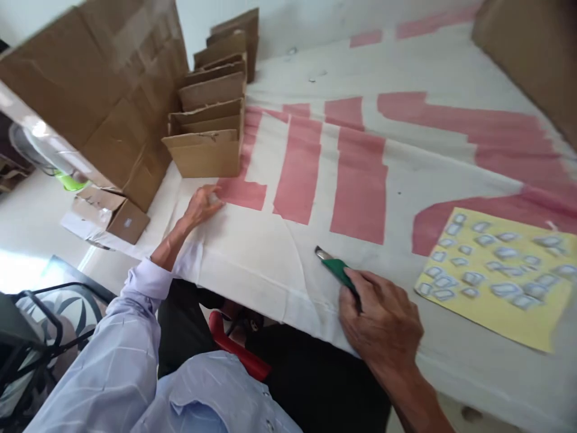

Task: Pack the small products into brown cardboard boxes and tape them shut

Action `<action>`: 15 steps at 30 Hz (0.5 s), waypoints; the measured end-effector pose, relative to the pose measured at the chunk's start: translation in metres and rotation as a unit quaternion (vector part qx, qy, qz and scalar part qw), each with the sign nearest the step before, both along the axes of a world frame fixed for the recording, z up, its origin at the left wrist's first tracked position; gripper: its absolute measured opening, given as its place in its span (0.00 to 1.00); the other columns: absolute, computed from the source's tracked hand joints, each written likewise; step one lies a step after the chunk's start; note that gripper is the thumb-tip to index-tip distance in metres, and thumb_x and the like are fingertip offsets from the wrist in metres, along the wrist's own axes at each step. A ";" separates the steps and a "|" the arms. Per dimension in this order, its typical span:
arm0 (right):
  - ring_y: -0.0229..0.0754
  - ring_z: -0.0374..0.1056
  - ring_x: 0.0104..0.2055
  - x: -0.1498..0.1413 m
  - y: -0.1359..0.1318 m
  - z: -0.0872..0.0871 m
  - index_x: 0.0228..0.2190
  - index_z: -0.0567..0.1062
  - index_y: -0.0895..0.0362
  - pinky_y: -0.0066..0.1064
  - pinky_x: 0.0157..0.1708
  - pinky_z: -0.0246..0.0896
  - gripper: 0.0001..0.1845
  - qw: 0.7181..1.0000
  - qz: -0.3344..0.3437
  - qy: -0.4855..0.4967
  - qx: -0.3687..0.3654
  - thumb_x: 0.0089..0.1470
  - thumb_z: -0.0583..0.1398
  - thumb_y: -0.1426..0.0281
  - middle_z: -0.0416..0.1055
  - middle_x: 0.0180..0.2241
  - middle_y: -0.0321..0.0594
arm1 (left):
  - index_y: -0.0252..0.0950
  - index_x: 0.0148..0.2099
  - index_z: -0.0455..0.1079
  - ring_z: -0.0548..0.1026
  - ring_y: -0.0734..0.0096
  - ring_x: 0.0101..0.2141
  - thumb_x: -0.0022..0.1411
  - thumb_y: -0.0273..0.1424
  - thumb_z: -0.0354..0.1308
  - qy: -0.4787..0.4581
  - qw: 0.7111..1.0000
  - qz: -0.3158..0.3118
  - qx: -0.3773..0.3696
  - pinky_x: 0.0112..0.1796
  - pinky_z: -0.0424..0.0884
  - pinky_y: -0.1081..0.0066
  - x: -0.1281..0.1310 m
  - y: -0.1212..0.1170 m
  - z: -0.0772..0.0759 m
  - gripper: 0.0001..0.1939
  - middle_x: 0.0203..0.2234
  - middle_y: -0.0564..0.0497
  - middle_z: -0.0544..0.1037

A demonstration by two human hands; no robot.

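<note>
Currently, your right hand (pixel 383 316) grasps the green cutter (pixel 336 270) over the white cloth (pixel 246 231), left of the yellow sheet (pixel 487 316); whether your left hand (pixel 202 204), by the cardboard boxes (pixel 207 159), pinches anything, I can't tell. Best point the metal tip (pixel 322 254) away from your other fingers.

Gripping a green knife (pixel 336 268) in the right hand (pixel 383 319) over a white cloth-covered desk (pixel 252 246) with pink patches (pixel 360 186), curling the left hand (pixel 202 205) near open cardboard boxes (pixel 207 159), with a yellow sheet (pixel 518 323) of pale shapes (pixel 506 252) to the right
</note>
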State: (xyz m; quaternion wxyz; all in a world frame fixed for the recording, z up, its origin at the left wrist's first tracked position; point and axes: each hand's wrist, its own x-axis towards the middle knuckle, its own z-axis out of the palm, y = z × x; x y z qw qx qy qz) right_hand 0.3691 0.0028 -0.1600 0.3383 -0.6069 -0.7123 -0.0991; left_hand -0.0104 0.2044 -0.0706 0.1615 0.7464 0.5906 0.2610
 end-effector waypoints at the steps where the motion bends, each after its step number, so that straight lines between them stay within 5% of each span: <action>1: 0.56 0.75 0.45 0.000 0.000 -0.001 0.54 0.80 0.58 0.44 0.41 0.63 0.17 1.000 0.005 -0.003 0.002 0.68 0.58 0.71 0.82 0.47 0.52 | 0.38 0.50 0.80 0.80 0.54 0.54 0.56 0.31 0.70 0.019 1.000 0.004 0.007 0.60 0.74 0.55 -0.005 -0.019 0.009 0.18 0.51 0.43 0.84; 6: 0.55 0.74 0.45 0.000 0.000 -0.003 0.52 0.80 0.58 0.43 0.40 0.63 0.17 1.000 0.009 0.004 -0.006 0.67 0.57 0.70 0.81 0.47 0.51 | 0.40 0.59 0.77 0.73 0.44 0.63 0.55 0.36 0.74 0.089 0.994 0.043 0.052 0.68 0.65 0.44 -0.065 -0.103 0.083 0.29 0.60 0.41 0.78; 10: 0.56 0.73 0.47 -0.001 0.004 -0.007 0.52 0.79 0.57 0.43 0.42 0.63 0.17 0.999 0.006 0.021 -0.032 0.66 0.57 0.70 0.80 0.48 0.52 | 0.40 0.68 0.71 0.68 0.38 0.66 0.57 0.46 0.73 0.250 0.948 0.195 0.016 0.67 0.64 0.43 -0.143 -0.131 0.145 0.39 0.66 0.37 0.72; 12: 0.56 0.73 0.48 -0.002 0.005 -0.009 0.52 0.79 0.57 0.43 0.43 0.63 0.17 0.999 0.006 0.030 -0.039 0.66 0.56 0.71 0.80 0.48 0.52 | 0.41 0.71 0.67 0.67 0.33 0.67 0.58 0.50 0.72 0.279 0.923 0.265 -0.026 0.66 0.65 0.41 -0.173 -0.137 0.164 0.44 0.67 0.36 0.70; 15: 0.56 0.72 0.48 -0.004 0.008 -0.011 0.52 0.79 0.57 0.43 0.42 0.63 0.17 0.999 0.007 0.036 -0.040 0.65 0.56 0.71 0.80 0.48 0.53 | 0.44 0.74 0.64 0.67 0.32 0.67 0.57 0.52 0.71 0.281 0.915 0.273 -0.094 0.65 0.66 0.41 -0.197 -0.139 0.170 0.47 0.69 0.35 0.68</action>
